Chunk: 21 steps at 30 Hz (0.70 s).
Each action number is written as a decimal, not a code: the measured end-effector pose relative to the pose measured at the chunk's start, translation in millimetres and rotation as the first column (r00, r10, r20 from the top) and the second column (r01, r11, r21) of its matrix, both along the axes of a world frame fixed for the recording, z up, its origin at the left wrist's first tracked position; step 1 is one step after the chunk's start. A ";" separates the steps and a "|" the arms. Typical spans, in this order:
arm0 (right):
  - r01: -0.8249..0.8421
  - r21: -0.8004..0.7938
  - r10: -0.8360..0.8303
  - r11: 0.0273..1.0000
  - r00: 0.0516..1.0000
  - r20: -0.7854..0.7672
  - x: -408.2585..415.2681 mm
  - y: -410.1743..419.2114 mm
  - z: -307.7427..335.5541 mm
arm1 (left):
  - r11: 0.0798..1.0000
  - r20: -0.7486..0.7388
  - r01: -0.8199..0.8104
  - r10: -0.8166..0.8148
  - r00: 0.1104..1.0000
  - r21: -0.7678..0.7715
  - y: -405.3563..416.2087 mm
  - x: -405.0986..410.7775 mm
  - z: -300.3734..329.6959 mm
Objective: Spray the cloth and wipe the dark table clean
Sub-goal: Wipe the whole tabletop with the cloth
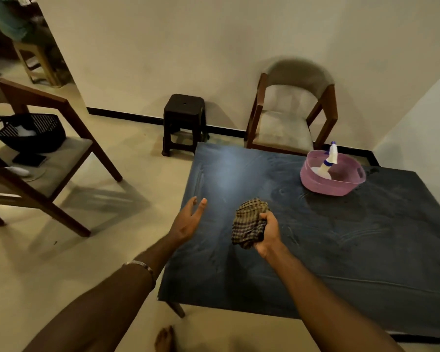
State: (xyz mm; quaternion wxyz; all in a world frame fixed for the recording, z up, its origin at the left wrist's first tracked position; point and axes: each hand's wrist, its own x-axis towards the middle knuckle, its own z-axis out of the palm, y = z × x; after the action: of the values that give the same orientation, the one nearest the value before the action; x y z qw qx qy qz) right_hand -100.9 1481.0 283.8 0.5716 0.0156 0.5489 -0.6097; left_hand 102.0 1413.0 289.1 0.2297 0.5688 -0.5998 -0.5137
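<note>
bottle (327,166) in basin (315,184) | basin on table (366,250) far-right | cloth (249,226) centre-left

A dark plastic stool (184,123) is standing against the pale wall, with an upholstered wooden armchair (290,118) sitting to its right in the corner. At left, a second wooden chair (40,158) is carrying a black mesh basket (29,132), a flat dark device (29,160) and a small white object (17,170) on its seat.
</note>
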 end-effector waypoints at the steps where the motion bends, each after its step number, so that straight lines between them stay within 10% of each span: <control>1: -0.002 0.014 0.002 1.000 1.000 0.000 14.5 -9.7 -2.6 | 1.000 -0.004 0.021 -0.021 1.000 0.006 -5.8 11.9 -1.9; 10: -0.036 0.166 0.105 0.985 0.895 -0.432 99.3 -60.6 -24.5 | 0.990 -0.086 0.098 -0.089 0.992 0.106 -33.8 70.5 -24.8; 14: -0.451 0.382 0.509 0.807 0.201 -0.837 119.7 -52.3 -34.9 | 0.991 -0.068 0.108 -0.103 0.992 0.077 -40.8 78.6 -31.8; 17: -0.570 0.775 0.698 0.271 -0.438 -0.566 134.1 -29.9 -65.5 | 0.988 -0.042 0.109 -0.105 0.994 0.113 -41.1 83.5 -40.3; 19: -0.482 0.862 0.645 0.157 -0.610 -0.460 141.6 -18.2 -85.9 | 0.985 -0.031 0.103 -0.100 0.995 0.142 -39.1 85.9 -47.7; 21: -0.457 0.854 0.612 0.247 -0.610 -0.504 143.2 -17.5 -94.4 | 0.982 -0.034 0.093 -0.089 0.995 0.162 -38.3 89.0 -54.0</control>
State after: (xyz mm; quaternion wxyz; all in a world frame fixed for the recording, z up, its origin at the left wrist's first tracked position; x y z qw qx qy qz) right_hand 42.3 1463.5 189.5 0.2609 -0.6954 0.6614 0.1040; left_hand 191.0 1374.7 235.1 0.1668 0.5509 -0.5780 -0.5784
